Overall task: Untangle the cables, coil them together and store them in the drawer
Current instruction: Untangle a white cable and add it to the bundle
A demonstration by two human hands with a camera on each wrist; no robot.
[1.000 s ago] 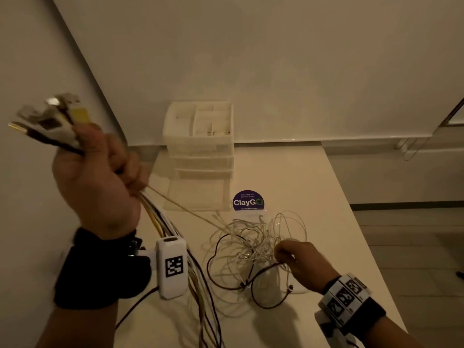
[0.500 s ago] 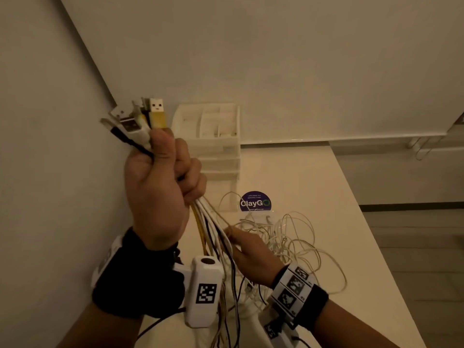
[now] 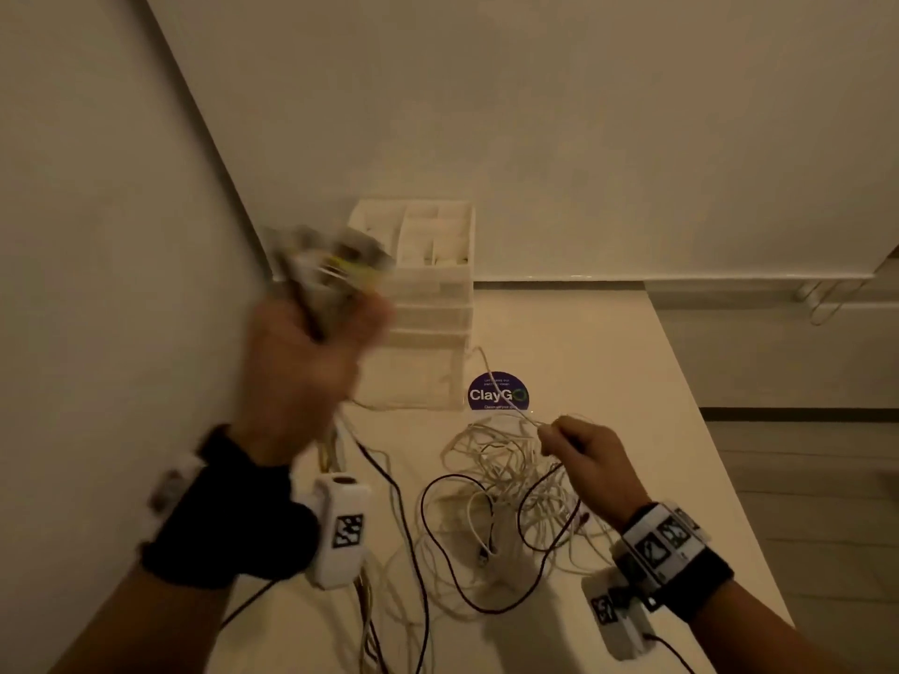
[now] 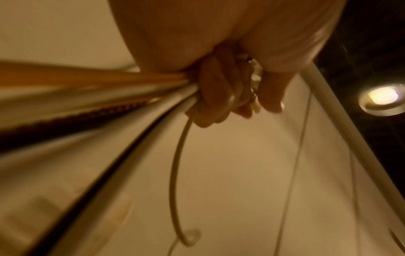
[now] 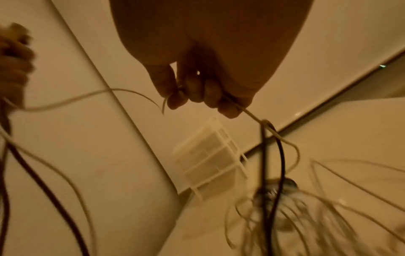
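My left hand [image 3: 301, 352] is raised and blurred, its fist gripping a bundle of cable plug ends [image 3: 331, 270]; the white, yellow and dark cables [image 4: 109, 104] run down from the fist past the wrist. My right hand [image 3: 579, 454] pinches a thin white cable [image 5: 252, 115] above the tangled pile of white and dark cables [image 3: 501, 484] on the table. In the right wrist view the fingers [image 5: 192, 91] curl round that strand. The white drawer unit [image 3: 428, 304] stands at the back against the wall, with its bottom drawer pulled out.
A round purple "ClayGo" sticker [image 3: 497, 392] lies on the white table [image 3: 584, 352] just in front of the drawer unit. A wall runs close along the left. The table's right edge drops to a grey floor [image 3: 802, 479].
The left hand has swung right and lower in view with the plug bundle. The right hand went left to the bundle, then came back right, holding a white strand over the pile.
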